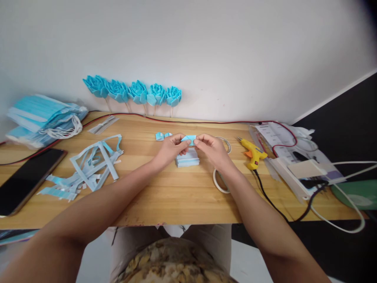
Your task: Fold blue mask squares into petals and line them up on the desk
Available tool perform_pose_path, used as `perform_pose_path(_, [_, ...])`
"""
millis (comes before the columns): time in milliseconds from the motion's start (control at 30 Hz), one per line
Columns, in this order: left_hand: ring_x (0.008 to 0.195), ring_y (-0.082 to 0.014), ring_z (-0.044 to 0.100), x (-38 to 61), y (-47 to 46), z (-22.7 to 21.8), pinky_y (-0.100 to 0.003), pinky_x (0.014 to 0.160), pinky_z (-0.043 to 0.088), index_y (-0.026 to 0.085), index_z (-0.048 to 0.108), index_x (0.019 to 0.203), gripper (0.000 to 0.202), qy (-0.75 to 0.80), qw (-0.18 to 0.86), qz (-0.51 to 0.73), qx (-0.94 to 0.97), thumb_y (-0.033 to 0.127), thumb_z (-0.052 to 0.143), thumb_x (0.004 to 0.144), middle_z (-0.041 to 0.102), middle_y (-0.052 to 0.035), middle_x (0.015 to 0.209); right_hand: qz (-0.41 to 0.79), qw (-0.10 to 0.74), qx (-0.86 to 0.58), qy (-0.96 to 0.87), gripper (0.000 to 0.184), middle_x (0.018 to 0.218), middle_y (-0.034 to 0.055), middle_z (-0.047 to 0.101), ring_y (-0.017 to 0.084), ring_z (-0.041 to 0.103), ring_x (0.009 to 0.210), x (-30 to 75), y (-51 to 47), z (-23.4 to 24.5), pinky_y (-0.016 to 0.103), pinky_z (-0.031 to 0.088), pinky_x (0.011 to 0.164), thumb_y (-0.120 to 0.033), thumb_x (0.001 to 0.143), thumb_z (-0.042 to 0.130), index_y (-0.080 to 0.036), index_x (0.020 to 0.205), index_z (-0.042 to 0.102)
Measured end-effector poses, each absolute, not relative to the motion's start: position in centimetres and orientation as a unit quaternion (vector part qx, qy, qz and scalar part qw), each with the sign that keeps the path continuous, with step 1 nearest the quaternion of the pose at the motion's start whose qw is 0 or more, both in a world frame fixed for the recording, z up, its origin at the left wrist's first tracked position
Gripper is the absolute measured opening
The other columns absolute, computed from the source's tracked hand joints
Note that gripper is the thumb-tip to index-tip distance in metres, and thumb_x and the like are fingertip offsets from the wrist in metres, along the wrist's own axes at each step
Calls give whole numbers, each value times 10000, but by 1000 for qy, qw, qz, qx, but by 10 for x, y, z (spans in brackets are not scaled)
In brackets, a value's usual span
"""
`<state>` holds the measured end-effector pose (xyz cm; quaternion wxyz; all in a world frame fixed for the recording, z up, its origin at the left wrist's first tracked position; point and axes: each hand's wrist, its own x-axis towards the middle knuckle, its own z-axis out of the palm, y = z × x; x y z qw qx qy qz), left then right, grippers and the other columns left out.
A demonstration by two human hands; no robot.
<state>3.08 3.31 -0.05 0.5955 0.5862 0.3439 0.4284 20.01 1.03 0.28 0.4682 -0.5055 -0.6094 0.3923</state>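
Observation:
A small folded piece of blue mask fabric is pinched between my left hand and my right hand, just above the wooden table. Both hands are closed on it with fingertips. Under them lies a small stack of cut blue pieces. Two folded blue bits rest just behind my left hand.
Several blue fabric roses on sticks lean on the wall. A pile of face masks, cut mask trimmings and a phone lie left. Tape rolls, a yellow glue gun, and cables and papers lie right.

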Motion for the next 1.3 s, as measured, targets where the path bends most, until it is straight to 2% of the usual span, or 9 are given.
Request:
perform_pose_path(267, [515,-91,539,29,34,-1,-213,515,422,161,544,738,267,345,606,446,561,399,564,856,604,1,590,356,484,-514,-612,181,659,-36,529,106,463,615,201,12,3,237,360,599,-347,801,615,-186,719,600])
perform_pose_path(633, [521,-93,541,30,33,0,-216,520,424,161,549,762,277,340,610,441,564,424,593,838,603,1,596,350,485,-516,-613,181,676,-27,550,122,502,642,201,12,2,251,411,642,-359,797,617,-193,724,602])
perform_pose_path(800, [507,-80,520,31,32,0,-210,522,423,154,543,764,261,339,608,426,578,383,669,773,591,18,580,347,477,-515,-622,186,676,-26,561,120,498,639,198,9,4,243,394,617,-361,802,605,-196,716,596])
perform_pose_path(1067, [503,-80,526,31,35,-5,-205,505,417,155,528,757,185,337,610,434,571,297,645,775,597,20,576,358,463,-508,-632,210,688,-16,587,129,528,665,197,7,7,250,415,643,-377,826,585,-196,723,610])
perform_pose_path(1200, [495,-74,518,31,34,-4,-202,505,412,155,525,739,211,334,611,431,574,311,664,767,589,22,568,360,461,-507,-633,294,668,-12,560,134,522,669,198,8,9,253,421,654,-430,853,545,-199,677,586])
perform_pose_path(1300, [482,-70,503,32,33,-3,-201,499,401,152,530,730,232,331,616,424,576,326,681,754,572,27,552,368,460,-506,-630,253,666,-26,543,120,491,633,198,9,7,240,397,609,-435,807,606,-198,721,592])
